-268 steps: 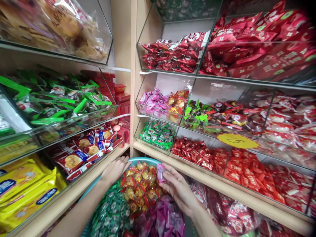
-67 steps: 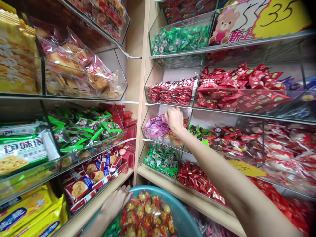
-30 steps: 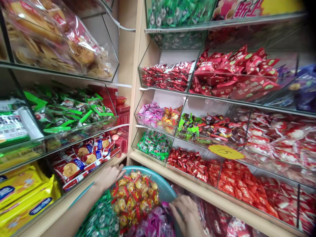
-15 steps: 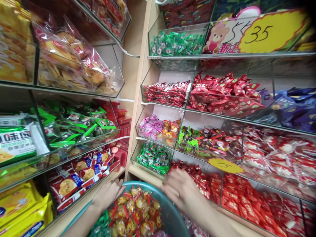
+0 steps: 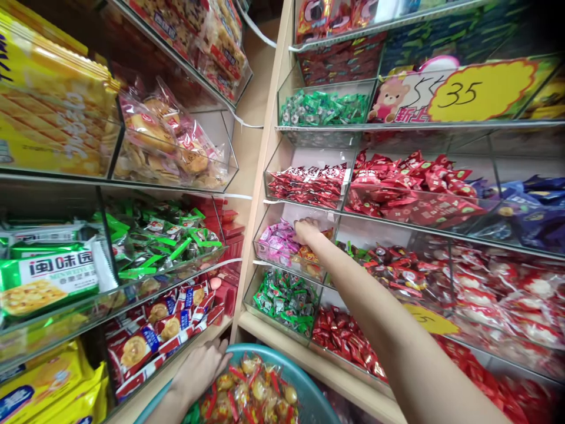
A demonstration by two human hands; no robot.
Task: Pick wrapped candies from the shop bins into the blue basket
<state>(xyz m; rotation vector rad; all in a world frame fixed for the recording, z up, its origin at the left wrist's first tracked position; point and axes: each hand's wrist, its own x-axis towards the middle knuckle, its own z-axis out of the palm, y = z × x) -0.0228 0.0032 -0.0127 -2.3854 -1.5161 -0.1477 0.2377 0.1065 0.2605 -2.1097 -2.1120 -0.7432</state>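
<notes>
My right hand (image 5: 306, 231) reaches up into a clear bin (image 5: 295, 268) on the right-hand shelving, its fingers curled down among pink wrapped candies (image 5: 274, 242), beside yellow-and-red ones (image 5: 309, 259). What its fingers hold is hidden. My left hand (image 5: 200, 370) grips the rim of a teal basket (image 5: 304, 386) at the bottom, fingers wrapped over the edge. Red-and-yellow wrapped candies (image 5: 249, 391) fill the basket.
Clear bins line both sides: green candies (image 5: 285, 300), red packets (image 5: 309, 185), red candies (image 5: 342, 335), green-striped snacks (image 5: 163, 238), biscuit bags (image 5: 168, 138). A yellow "35" sign (image 5: 479, 91) hangs on the upper right. A wooden shelf edge (image 5: 309, 362) runs just above the basket.
My right hand has risen from the basket's rim up into the bin of pink candies. The view has tilted upward. My left hand has stayed on the basket.
</notes>
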